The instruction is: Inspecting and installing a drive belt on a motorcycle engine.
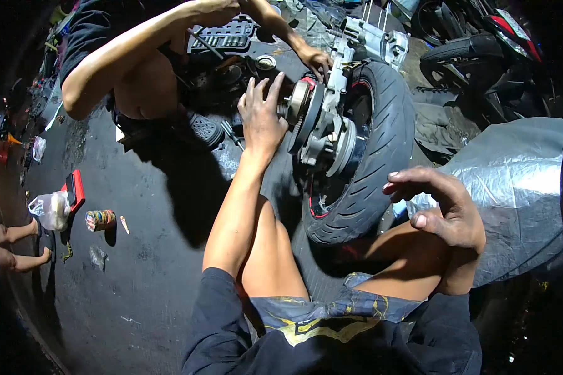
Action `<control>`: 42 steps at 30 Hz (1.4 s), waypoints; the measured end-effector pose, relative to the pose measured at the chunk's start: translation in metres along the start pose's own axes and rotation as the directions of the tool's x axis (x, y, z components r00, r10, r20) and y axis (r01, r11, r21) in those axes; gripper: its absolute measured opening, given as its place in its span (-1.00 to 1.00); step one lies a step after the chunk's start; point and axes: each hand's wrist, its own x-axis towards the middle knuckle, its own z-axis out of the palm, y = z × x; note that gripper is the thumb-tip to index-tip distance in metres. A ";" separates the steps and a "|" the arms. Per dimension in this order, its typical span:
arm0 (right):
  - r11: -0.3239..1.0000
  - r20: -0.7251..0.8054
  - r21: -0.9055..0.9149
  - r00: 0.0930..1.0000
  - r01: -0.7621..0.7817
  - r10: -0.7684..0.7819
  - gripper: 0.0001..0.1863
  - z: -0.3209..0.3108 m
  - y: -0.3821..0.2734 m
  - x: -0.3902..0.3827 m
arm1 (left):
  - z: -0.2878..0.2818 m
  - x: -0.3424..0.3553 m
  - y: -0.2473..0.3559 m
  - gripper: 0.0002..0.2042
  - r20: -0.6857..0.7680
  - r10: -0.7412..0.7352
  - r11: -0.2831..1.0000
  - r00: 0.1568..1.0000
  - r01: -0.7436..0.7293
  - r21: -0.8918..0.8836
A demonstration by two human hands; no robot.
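Note:
A scooter rear wheel with a black tyre (391, 150) stands between my knees, with a grey metal engine casing (322, 140) on its left side. My left hand (263, 119) is raised beside the round clutch part (298, 100) of that casing. Its fingers are spread and hold nothing; whether the thumb touches the metal I cannot tell. To the right of the tyre hovers my right hand (450, 212), thumb and curved fingers apart, with nothing in it. Both hands are smudged dark. Another person's hand (316, 60) rests at the far end of the casing.
A co-worker's arm (131, 47) reaches across the upper left. Behind lies a socket tray (222, 39). A grey cover (507, 181) drapes something at right, below a parked motorbike (481, 56). On the left floor are a red-and-black box (75, 190), a plastic bag (53, 209) and a colourful can (100, 219).

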 end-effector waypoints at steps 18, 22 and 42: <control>0.940 -0.179 -0.336 0.976 0.062 -0.128 -0.52 0.009 0.002 0.006 | -0.023 -0.031 0.016 -0.47 -0.291 -0.297 0.955 0.910 0.286 -0.081; 0.955 -0.182 -0.291 0.977 0.051 -0.107 -0.52 0.016 0.003 0.012 | -0.015 -0.064 0.053 -0.69 0.081 -0.583 0.809 0.808 0.587 -0.030; 0.898 0.035 -0.341 0.959 0.278 -0.283 -0.53 0.061 -0.019 0.030 | 0.041 -0.064 0.042 -0.32 0.562 -0.462 0.724 0.687 0.658 -0.209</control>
